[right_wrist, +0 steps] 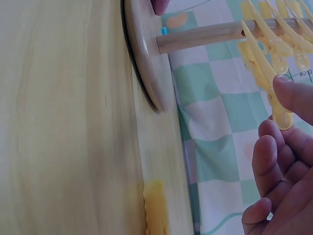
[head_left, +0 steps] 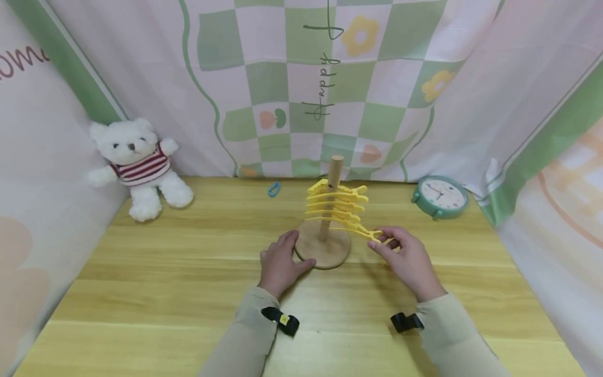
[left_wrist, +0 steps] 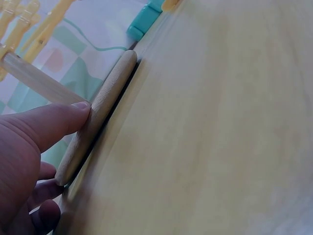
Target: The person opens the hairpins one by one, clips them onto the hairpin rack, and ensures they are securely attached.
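Note:
A wooden stand has a round base (head_left: 330, 255) and an upright post (head_left: 335, 170). My left hand (head_left: 282, 267) grips the base at its left front edge, the thumb (left_wrist: 73, 117) on top and the fingers at the rim. Several yellow plastic clips (head_left: 336, 197) sit one above another on the post, their handle ends pointing right. My right hand (head_left: 410, 262) pinches the handle end of the lowest yellow clip (right_wrist: 261, 61) between thumb and fingers. That clip's long jaws reach across to the post; whether they touch it I cannot tell.
Another yellow piece (right_wrist: 156, 208) lies on the table under my right hand. A green clock (head_left: 440, 196) lies at the back right, and a small blue ring-like piece (head_left: 274, 189) behind the stand. The white teddy bear (head_left: 141, 167) sits at the back left, before the curtain (head_left: 264, 47).

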`<state>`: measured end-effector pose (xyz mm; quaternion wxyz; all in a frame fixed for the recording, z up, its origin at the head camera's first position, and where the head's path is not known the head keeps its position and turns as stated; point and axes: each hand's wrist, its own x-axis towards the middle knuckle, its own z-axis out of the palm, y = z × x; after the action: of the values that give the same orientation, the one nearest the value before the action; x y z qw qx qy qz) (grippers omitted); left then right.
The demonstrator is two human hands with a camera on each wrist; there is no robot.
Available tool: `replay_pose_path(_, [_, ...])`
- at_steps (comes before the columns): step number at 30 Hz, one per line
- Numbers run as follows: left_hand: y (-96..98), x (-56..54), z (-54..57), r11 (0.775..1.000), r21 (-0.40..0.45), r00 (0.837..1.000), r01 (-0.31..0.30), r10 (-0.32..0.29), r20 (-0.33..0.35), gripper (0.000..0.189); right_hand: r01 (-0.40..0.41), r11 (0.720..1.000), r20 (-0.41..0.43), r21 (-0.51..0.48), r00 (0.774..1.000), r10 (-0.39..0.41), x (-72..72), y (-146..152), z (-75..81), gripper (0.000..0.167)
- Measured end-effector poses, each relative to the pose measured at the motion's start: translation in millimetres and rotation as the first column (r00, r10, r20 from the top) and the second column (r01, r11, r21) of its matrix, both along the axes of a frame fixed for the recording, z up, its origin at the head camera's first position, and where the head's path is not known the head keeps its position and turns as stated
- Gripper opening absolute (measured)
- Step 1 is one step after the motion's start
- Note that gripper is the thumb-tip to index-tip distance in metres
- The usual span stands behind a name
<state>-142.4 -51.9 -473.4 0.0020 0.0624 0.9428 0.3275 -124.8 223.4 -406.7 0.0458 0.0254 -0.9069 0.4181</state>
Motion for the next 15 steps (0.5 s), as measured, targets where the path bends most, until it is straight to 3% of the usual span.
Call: replay_pose_path(15, [-0.5,-1.5,1.1,1.0,-0.018,1.0,-0.005,0.005,0.011,0.084,0.029,0.999,-0.008,0.03,1.0,-0.029,10.8,22,-2.9,0.048])
